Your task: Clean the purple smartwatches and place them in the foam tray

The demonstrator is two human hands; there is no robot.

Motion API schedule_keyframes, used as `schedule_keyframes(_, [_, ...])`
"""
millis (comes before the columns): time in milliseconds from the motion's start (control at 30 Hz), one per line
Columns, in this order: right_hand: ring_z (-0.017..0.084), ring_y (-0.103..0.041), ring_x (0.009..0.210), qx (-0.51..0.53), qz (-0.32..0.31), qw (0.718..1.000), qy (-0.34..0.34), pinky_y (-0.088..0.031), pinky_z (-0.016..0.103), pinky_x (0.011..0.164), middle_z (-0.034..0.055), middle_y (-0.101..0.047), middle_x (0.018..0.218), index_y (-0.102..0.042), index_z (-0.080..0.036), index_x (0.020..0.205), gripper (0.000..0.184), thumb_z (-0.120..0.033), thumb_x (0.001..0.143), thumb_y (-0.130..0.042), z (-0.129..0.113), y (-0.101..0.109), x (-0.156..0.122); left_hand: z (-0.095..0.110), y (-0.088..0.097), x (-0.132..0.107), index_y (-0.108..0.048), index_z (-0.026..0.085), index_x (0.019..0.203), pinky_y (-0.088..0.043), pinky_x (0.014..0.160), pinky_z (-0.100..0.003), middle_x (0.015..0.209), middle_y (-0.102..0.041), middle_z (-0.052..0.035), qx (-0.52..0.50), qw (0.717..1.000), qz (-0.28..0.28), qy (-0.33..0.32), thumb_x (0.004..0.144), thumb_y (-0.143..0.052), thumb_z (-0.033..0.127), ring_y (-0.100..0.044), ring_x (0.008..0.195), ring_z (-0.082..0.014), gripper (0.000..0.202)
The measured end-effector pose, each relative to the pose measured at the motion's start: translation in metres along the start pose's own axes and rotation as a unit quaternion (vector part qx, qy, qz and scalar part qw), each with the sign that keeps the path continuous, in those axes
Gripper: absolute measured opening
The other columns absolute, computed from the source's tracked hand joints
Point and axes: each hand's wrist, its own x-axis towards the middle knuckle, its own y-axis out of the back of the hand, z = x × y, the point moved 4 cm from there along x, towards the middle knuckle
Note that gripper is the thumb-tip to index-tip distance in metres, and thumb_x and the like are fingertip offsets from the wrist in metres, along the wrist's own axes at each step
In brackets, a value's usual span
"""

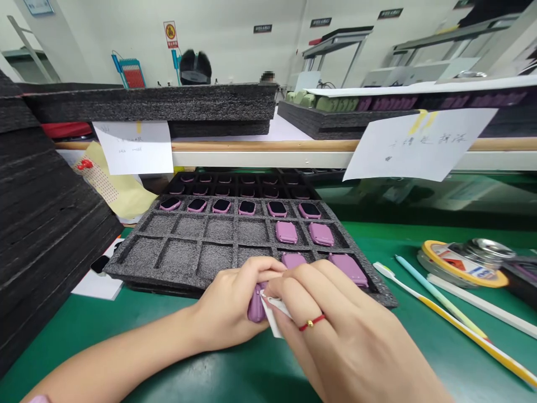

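My left hand (235, 299) grips a purple watch case (257, 305) in front of the foam tray's near edge. Folded white wipe (274, 316) is pinched in my right hand (331, 319) and pressed against the case; much of both is hidden by my fingers. The black foam tray (138, 271) has rows of square pockets. Purple watches with dark screens (246, 207) fill its far rows, while purple cases without a visible screen (321, 234) sit in the right-hand pockets. Several pockets at the near left hold nothing.
At right on the green table (176, 364) lie a toothbrush (457, 316), a blue-yellow stick (436, 291), a white strip (482, 305) and a tape roll (461, 268). Stacked black foam (46, 240) stands at left. A shelf (260, 146) crosses above the tray.
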Motion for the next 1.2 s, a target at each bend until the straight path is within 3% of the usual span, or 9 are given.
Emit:
schedule_keyframes(100, [0.020, -0.056, 0.065, 0.111, 0.028, 0.992, -0.060, -0.047, 0.032, 0.059, 0.0053, -0.065, 0.076, -0.067, -0.018, 0.084, 0.023, -0.001, 0.087, -0.051, 0.012, -0.002, 0.003, 0.002, 0.002, 0.001, -0.041, 0.026, 0.116, -0.058, 0.075, -0.027, 0.101, -0.078, -0.0015, -0.010, 1.000, 0.021, 0.015, 0.080, -0.065, 0.017, -0.078, 0.090, -0.0206, 0.044])
schedule_keyframes(200, [0.016, -0.063, 0.071, 0.268, 0.053, 0.955, -0.118, -0.051, 0.026, 0.063, 0.0019, -0.068, 0.079, -0.066, -0.021, 0.087, 0.015, -0.010, 0.092, -0.058, 0.034, 0.003, 0.006, 0.002, 0.003, 0.000, -0.039, 0.026, 0.109, -0.055, 0.066, -0.026, 0.091, -0.078, -0.0005, -0.012, 0.999, 0.037, 0.032, 0.079, -0.071, 0.022, -0.076, 0.077, -0.0189, 0.044])
schedule_keyframes(267, [0.016, -0.065, 0.069, 0.283, 0.082, 0.944, -0.149, -0.051, 0.026, 0.061, 0.0004, -0.069, 0.080, -0.065, -0.024, 0.087, 0.011, -0.017, 0.094, -0.061, 0.049, 0.012, 0.006, 0.001, 0.003, 0.000, -0.038, 0.026, 0.106, -0.056, 0.068, -0.028, 0.093, -0.079, -0.0024, -0.022, 0.998, 0.042, 0.036, 0.079, -0.074, 0.025, -0.077, 0.077, -0.0193, 0.046])
schedule_keyframes(400, [0.018, -0.065, 0.065, 0.231, 0.125, 0.951, -0.161, -0.049, 0.029, 0.057, 0.0000, -0.071, 0.079, -0.063, -0.027, 0.089, 0.008, -0.022, 0.095, -0.062, 0.064, 0.027, 0.002, 0.002, 0.002, 0.000, -0.035, 0.027, 0.103, -0.058, 0.076, -0.029, 0.109, -0.079, -0.0089, -0.070, 0.997, 0.039, 0.005, 0.081, -0.074, 0.023, -0.078, 0.088, -0.0201, 0.045])
schedule_keyframes(467, [0.018, -0.066, 0.067, 0.223, 0.116, 0.956, -0.150, -0.050, 0.030, 0.059, 0.0008, -0.072, 0.080, -0.064, -0.027, 0.090, 0.008, -0.021, 0.095, -0.062, 0.062, 0.025, 0.001, 0.002, 0.001, 0.000, -0.034, 0.028, 0.102, -0.058, 0.075, -0.028, 0.110, -0.078, -0.0089, -0.070, 0.997, 0.037, -0.006, 0.081, -0.073, 0.021, -0.078, 0.090, -0.0200, 0.045])
schedule_keyframes(667, [0.018, -0.063, 0.078, 0.282, 0.048, 0.956, -0.061, -0.051, 0.030, 0.070, 0.0017, -0.071, 0.084, -0.067, -0.022, 0.090, 0.013, -0.011, 0.093, -0.062, 0.034, 0.004, 0.006, -0.002, 0.001, -0.003, -0.036, 0.027, 0.101, -0.053, 0.060, -0.022, 0.089, -0.072, -0.0012, -0.030, 0.999, 0.041, 0.002, 0.082, -0.071, 0.026, -0.075, 0.078, -0.0182, 0.040])
schedule_keyframes(800, [0.019, -0.055, 0.074, 0.203, 0.040, 0.978, -0.027, -0.043, 0.034, 0.066, 0.0034, -0.068, 0.079, -0.068, -0.019, 0.084, 0.022, -0.008, 0.097, -0.053, 0.019, -0.001, 0.006, -0.003, 0.001, -0.004, -0.035, 0.027, 0.103, -0.052, 0.060, -0.023, 0.089, -0.070, 0.0011, -0.011, 0.999, 0.040, -0.003, 0.081, -0.068, 0.021, -0.074, 0.075, -0.0171, 0.040])
schedule_keyframes(1033, [0.020, -0.051, 0.071, 0.118, 0.054, 0.989, -0.065, -0.040, 0.035, 0.067, 0.0064, -0.067, 0.078, -0.069, -0.015, 0.081, 0.027, -0.004, 0.096, -0.049, 0.008, -0.005, 0.000, 0.000, 0.001, -0.003, -0.034, 0.028, 0.106, -0.052, 0.060, -0.023, 0.089, -0.071, 0.0008, 0.020, 0.999, 0.048, -0.016, 0.081, -0.059, 0.015, -0.075, 0.074, -0.0173, 0.038])
schedule_keyframes(1200, [0.020, -0.056, 0.074, 0.179, 0.042, 0.979, -0.086, -0.044, 0.034, 0.068, 0.0055, -0.069, 0.084, -0.069, -0.017, 0.083, 0.024, -0.008, 0.097, -0.051, 0.008, -0.007, -0.003, -0.004, -0.002, -0.005, -0.031, 0.027, 0.105, -0.051, 0.058, -0.024, 0.091, -0.072, -0.0015, 0.054, 0.997, 0.048, -0.010, 0.082, -0.060, 0.022, -0.075, 0.072, -0.0180, 0.037])
